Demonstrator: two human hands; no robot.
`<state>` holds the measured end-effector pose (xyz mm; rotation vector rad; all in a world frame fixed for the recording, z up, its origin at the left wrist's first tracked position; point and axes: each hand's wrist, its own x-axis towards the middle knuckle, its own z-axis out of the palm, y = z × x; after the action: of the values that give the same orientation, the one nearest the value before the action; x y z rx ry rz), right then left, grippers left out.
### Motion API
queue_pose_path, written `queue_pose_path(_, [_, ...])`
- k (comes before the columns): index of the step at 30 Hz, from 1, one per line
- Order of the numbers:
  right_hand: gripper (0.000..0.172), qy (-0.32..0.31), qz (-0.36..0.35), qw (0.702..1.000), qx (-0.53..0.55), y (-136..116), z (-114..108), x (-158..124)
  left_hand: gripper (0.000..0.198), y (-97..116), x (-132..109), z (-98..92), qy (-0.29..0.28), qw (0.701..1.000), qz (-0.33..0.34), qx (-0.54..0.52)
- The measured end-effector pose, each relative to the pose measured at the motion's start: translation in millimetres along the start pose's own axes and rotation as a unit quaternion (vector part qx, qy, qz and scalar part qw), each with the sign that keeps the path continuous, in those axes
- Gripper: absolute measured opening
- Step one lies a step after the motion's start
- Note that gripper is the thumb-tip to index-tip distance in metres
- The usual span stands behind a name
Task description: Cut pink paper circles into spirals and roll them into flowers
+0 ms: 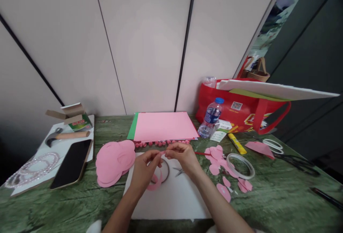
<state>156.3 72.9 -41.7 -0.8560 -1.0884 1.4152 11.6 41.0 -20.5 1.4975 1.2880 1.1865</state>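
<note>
My left hand (144, 170) and my right hand (183, 156) meet over a white sheet (174, 201) on the green table. Both pinch a narrow pink paper strip (157, 183) that curls down below the left hand. A thin ring (166, 170) lies on the sheet under the hands. Small scissors (178, 171) rest just beneath my right hand. A stack of large pink paper petals (114, 161) sits left of the hands, and smaller pink cut-outs (218, 158) are scattered on the right.
Pink and green paper sheets (164, 126) lie at the back, with a water bottle (211, 118), red bag (241, 110), glue stick (237, 143) and tape roll (241, 165) to the right. A phone (72, 163), hammer (66, 136), beads (34, 167) and small box (76, 117) lie left.
</note>
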Motion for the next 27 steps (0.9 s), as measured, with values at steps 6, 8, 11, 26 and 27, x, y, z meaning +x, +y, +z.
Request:
queue_pose_path(6, [0.023, -0.033, 0.015, 0.999, 0.008, 0.3, -1.3, 0.1, 0.020, -0.5, 1.7, -0.7, 0.019, 1.000, 0.003, -0.005])
queue_pose_path(8, [0.023, -0.039, 0.014, 0.999, 0.010, 1.0, -1.8, 0.3, 0.021, -0.6, 1.7, -0.7, 0.020, 1.000, 0.001, -0.007])
queue_pose_path(11, [0.021, -0.035, 0.018, 0.999, 0.023, 2.3, -2.0, 1.0, 0.019, -0.4, 0.8, -0.7, 0.019, 1.000, -0.002, -0.009])
queue_pose_path(26, [0.021, -0.027, 0.024, 0.999, 0.019, -0.5, 1.5, -1.0, 0.018, -2.6, 1.5, -0.2, -0.006, 1.000, -0.010, 0.000])
queue_pose_path(27, [0.020, -0.028, 0.021, 0.999, 0.017, -0.1, 1.5, -0.9, 0.019, -2.4, 1.1, -0.1, -0.006, 1.000, -0.012, 0.000])
